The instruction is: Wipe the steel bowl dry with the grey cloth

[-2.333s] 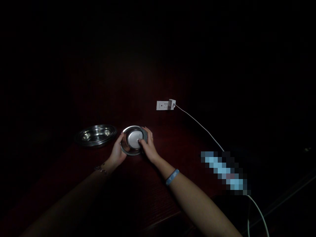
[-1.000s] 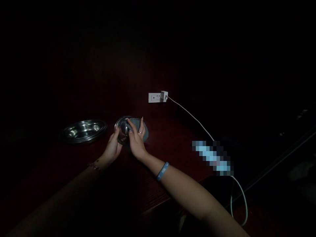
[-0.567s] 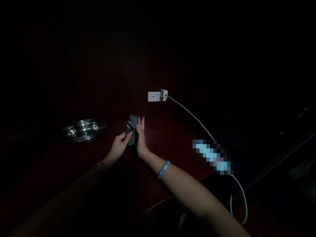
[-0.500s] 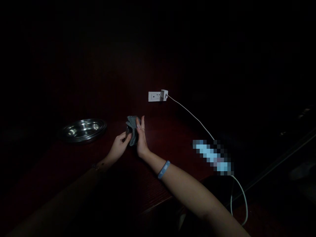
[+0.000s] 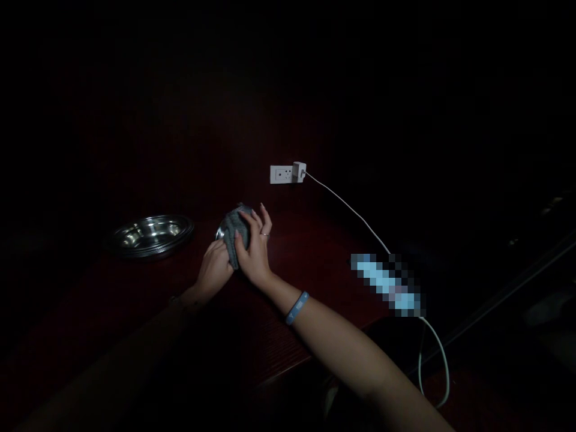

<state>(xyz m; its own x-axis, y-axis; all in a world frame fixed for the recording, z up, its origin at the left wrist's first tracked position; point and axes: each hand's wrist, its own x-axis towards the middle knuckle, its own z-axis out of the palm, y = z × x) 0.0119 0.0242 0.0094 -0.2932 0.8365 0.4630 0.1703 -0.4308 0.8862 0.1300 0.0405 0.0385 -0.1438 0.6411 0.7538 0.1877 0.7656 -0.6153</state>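
My left hand [image 5: 214, 264] is closed on a shiny metal dish [image 5: 219, 233], gripping it from the lower left. Only a curved strip of the metal shows; a grey-green cloth [image 5: 234, 234] covers the remainder, so its full shape is hidden. With my right hand [image 5: 256, 252] I press the cloth against the dish, thumb and index finger on the fabric and the other fingers raised to the right. Left of my hands, a stack of shiny oval metal trays [image 5: 153, 237] lies on the dark red table [image 5: 306, 258], apart from both hands.
Behind my hands, a white wall socket [image 5: 281, 174] holds a charger [image 5: 299, 171]. Its white cable [image 5: 351, 207] runs down to a blurred-out, bright object [image 5: 387, 285] on the right, then loops below the table's front edge [image 5: 288, 366]. The surroundings are very dark.
The dish has turned so that its shiny curved edge faces me. The cloth is spread over it rather than bunched. My right hand has rotated, its fingers more spread; the trays stay put.
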